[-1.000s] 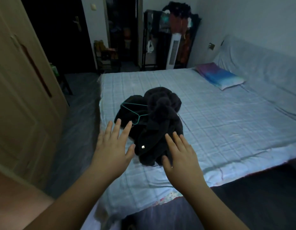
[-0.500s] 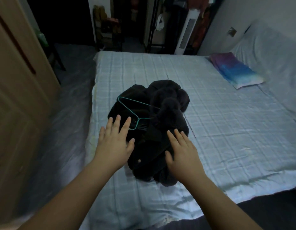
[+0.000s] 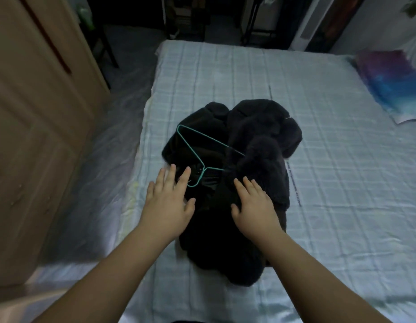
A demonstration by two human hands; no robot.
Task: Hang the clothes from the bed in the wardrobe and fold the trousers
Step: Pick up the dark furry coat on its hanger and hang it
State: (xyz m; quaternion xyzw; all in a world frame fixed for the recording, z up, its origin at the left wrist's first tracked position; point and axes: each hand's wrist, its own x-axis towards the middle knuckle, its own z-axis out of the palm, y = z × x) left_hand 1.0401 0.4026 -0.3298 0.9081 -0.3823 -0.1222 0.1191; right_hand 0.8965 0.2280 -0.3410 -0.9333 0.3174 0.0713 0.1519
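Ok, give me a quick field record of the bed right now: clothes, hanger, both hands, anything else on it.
clothes: pile of black garments, heaped on the checked bed sheet
hanger: teal wire hanger, lying on the pile's left part, one end tucked under fleecy fabric
left hand: left hand, fingers straight, over the pile's left edge, tips beside the hanger's hook
right hand: right hand, fingers straight, over the pile's middle
also on bed: blue-purple pillow, far right

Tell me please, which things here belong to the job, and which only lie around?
For the job:
- pile of dark clothes on the bed
- green hanger on the pile
- wooden wardrobe door
- left hand and right hand, both open over the pile

Lying about:
- colourful pillow
- white tower fan
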